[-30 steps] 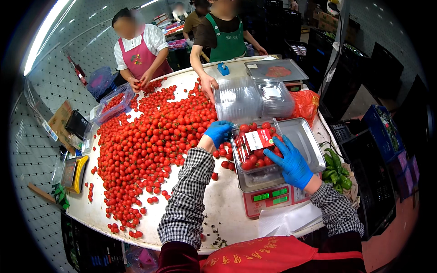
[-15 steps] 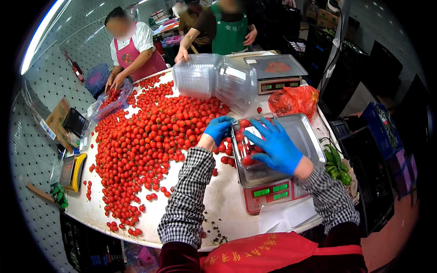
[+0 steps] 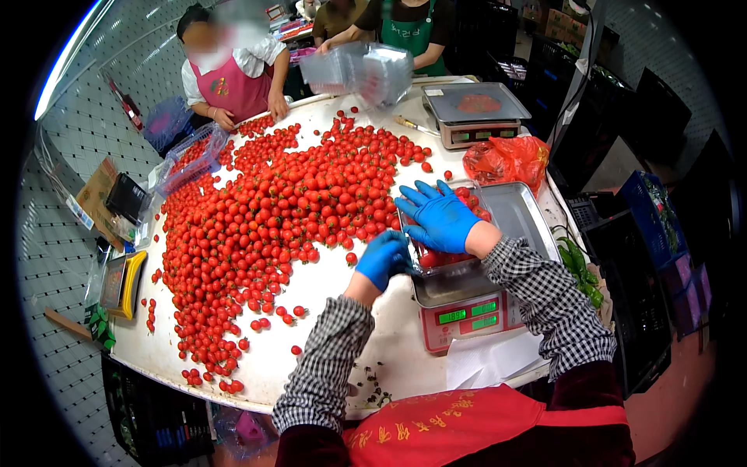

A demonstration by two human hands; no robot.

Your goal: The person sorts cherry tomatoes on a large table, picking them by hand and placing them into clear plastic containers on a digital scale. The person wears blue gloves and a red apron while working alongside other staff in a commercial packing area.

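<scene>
Both of my hands wear blue gloves and are on a clear plastic box (image 3: 447,260) of cherry tomatoes. The box sits on the metal tray (image 3: 537,227) of a red and white scale (image 3: 467,317). My right hand (image 3: 443,219) lies over the top of the box, fingers stretched out and spread. At the box's near left edge, my left hand (image 3: 385,259) has its fingers curled against the plastic; its fingertips are partly hidden. A large heap of loose cherry tomatoes (image 3: 280,206) covers the table to the left of the box.
A red plastic bag (image 3: 507,159) and a second scale (image 3: 476,109) stand beyond mine. Green peppers (image 3: 577,268) lie right, white paper (image 3: 492,359) in front. Across the table, a person in green holds clear empty boxes (image 3: 359,74); another in pink stands by a purple basket (image 3: 191,159).
My left hand has moved nearer along the box's left side; my right has shifted left across its top. The empty boxes have moved away from me. The person in pink has drawn both hands from the basket.
</scene>
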